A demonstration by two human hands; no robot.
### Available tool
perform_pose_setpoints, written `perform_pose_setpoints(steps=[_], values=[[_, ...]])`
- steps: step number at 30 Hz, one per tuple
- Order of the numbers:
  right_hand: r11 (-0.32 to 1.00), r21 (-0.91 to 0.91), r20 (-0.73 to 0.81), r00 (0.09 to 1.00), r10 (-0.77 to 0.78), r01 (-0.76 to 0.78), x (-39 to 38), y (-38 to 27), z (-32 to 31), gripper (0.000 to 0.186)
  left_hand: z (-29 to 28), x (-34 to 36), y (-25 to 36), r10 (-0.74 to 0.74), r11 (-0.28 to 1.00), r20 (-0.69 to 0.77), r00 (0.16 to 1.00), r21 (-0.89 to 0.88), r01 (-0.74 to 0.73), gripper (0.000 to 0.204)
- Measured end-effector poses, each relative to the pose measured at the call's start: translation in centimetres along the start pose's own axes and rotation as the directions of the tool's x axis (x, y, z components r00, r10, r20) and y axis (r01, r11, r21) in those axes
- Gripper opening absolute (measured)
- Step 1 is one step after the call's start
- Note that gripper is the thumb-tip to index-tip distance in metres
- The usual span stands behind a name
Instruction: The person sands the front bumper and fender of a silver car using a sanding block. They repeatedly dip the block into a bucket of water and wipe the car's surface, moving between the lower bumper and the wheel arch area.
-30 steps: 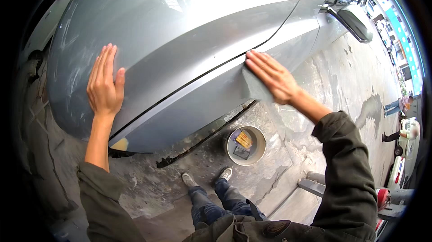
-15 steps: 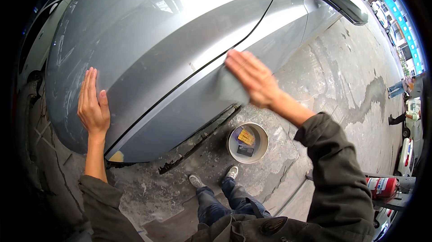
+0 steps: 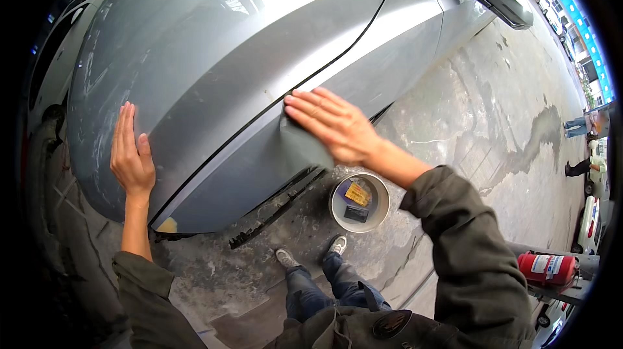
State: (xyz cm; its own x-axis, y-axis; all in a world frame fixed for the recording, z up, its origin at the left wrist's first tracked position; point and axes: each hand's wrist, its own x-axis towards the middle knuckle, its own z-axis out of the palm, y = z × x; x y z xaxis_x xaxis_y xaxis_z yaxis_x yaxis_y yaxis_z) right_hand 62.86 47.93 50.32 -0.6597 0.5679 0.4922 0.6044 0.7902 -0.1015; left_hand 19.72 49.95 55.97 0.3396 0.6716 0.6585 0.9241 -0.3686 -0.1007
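Note:
A silver-grey car hood [image 3: 195,70] and front fender [image 3: 224,183] fill the view ahead of me, split by a dark gap. My left hand [image 3: 132,164] rests flat on the front part of the hood, fingers stretched and holding nothing. Under my right hand [image 3: 337,127] is a dark grey sheet of sandpaper [image 3: 302,143], pressed against the upper fender just below the gap. The sheet's lower part hangs loose beneath the palm. A pale yellowish patch [image 3: 168,225] shows at the fender's front tip.
A white bucket [image 3: 385,214] with a yellow block [image 3: 357,194] and a black block [image 3: 355,213] stands on the stained concrete floor near my feet. The side mirror [image 3: 503,0] juts out at the upper right. A red fire extinguisher [image 3: 546,268] lies at the right.
My right hand has slid forward along the fender, toward the lower left, taking the sandpaper with it. My left hand stays at nearly the same spot on the hood.

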Motion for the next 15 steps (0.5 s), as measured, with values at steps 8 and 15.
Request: perform_pose_setpoints(steps=[8,15], values=[[0.974,-0.195,-0.118,0.988,0.095,-0.117,-3.6,4.5,-1.1,0.053,0.2,0.5,0.7,-0.003,1.0,-0.013,1.0,-0.015,0.003,0.053],[0.943,-0.247,-0.095,0.974,0.207,-0.224,-3.1,8.0,-7.0,0.053,-0.3,0.2,0.0,0.01,1.0,0.003,1.0,0.014,-0.01,0.049]])
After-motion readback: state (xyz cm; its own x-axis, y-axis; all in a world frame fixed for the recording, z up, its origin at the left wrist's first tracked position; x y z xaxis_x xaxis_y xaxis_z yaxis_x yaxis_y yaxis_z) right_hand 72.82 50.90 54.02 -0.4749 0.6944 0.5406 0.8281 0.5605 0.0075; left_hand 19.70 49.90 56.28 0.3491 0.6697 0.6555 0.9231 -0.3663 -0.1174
